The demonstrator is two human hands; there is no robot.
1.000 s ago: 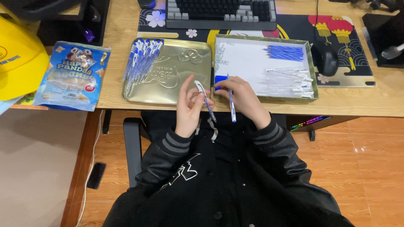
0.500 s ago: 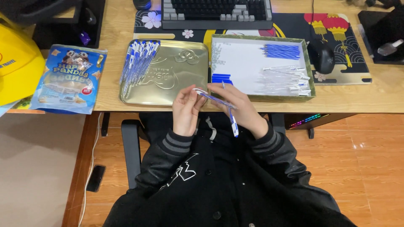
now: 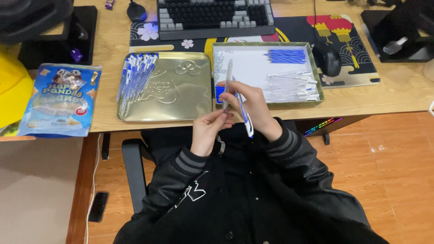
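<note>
— Where is the pen point(image 3: 242, 110)?
— In the right hand point(image 3: 253, 106), tip toward five o'clock; the left hand point(image 3: 210, 129) pinches a clear tube point(image 3: 227, 83), now raised toward twelve.
— And around them?
— Gold tray point(image 3: 181, 95) at eleven, white box point(image 3: 316, 77) at one.

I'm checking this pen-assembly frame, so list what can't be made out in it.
Head view only:
- How the left hand grips the clear pen tube: its fingers hide the lower end.
- Small blue parts in the tray: hidden behind the right hand.
- Yellow object: cut off at left edge.
</note>
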